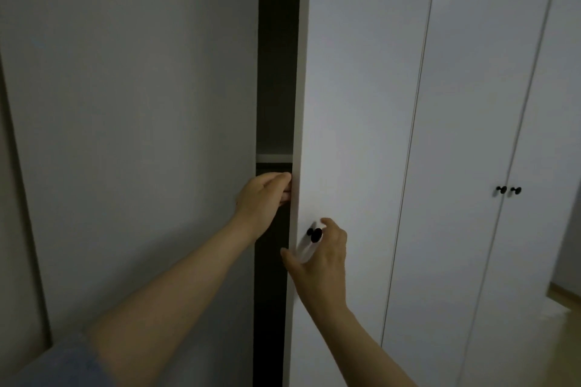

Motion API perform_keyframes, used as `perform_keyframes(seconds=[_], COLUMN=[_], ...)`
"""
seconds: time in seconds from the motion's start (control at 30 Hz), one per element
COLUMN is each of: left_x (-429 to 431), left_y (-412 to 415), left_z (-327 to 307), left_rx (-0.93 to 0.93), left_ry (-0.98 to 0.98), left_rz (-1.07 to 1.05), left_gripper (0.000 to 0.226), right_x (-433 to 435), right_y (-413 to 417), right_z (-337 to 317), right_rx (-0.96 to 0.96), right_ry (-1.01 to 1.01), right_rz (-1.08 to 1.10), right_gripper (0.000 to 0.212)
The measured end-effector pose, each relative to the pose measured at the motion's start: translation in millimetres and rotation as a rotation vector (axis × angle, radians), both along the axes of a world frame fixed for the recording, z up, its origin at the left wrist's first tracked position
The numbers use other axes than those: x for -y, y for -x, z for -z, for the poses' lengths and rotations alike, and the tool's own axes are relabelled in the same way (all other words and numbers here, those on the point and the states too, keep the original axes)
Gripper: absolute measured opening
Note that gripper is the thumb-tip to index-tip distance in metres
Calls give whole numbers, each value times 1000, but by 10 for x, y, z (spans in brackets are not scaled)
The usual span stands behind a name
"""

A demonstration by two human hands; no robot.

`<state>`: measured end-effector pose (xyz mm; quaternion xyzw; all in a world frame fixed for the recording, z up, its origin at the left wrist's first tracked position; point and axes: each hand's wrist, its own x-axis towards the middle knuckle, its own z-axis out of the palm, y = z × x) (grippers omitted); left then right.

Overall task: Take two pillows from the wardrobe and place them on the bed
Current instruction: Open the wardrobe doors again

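Pillows: not seen from the head view; wardrobe interior too dark to tell contents. Bed: not in shot.

Wardrobe (361,72), white, tall doors. The door (345,104) in front of you stands ajar, w/ a narrow dark gap (276,41) betw. its free edge and the grey panel (125,104) on the left. One pale shelf edge (273,158) crosses the gap, just above your left hand. Nothing else readable inside.

Your left hand (262,198): grip closed on the free edge of the ajar door, fingers curled round it and out of sight behind it, thumb on top. Forearm bare, blue-grey sleeve (63,364) bunched at the lower left corner.

Your right hand (320,261): grip open, fingers spread, at the black knob (314,234) on the door face. Thumb lies near the door edge below the knob; a fingertip sits just above and right of it. Contact w/ the knob: cannot tell, slight blur there.

To the right, two more wardrobe doors (471,135), shut, meeting at a seam w/ a pair of small black knobs (508,190) side by side. Wood-tone floor (566,324) shows at far right.
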<state>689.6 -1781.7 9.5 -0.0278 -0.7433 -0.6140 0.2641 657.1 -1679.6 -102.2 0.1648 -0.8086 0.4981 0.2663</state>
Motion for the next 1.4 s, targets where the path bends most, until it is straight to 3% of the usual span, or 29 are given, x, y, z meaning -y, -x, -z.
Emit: perform_keyframes(seconds=[0.07,0.13,0.43,0.7,0.83,1.0,1.13,1.33,1.4], left_x=[-3,-14,-3,177,109,-163,-309,-733,-841], left_y=[-8,-29,-103,-165,-134,0,79,178,189], left_z=[0,6,33,628,882,1055,1133,1228,1274], left_rx=[-8,-17,-11,121,212,256,254,277,285], left_ry=[10,2,2,120,116,147,182,153,164], left_rz=[-2,8,135,-72,-70,-14,0,127,159], left_gripper=[19,22,16,32,32,18,28,27,28], right_x=[49,49,17,-274,-593,-977,-1266,-1813,-1990], right_y=[11,45,19,-113,-222,-288,-362,-461,-492], right_z=[65,125,164,161,191,242,218,248,231], right_rx=[83,151,226,220,190,224,235,246,197], right_ry=[-6,-38,-75,-77,-50,22,87,125,136], right_rz=[7,23,75,36,5,-27,-99,-109,-75], right_gripper=[106,113,109,106,103,95,73,68,46])
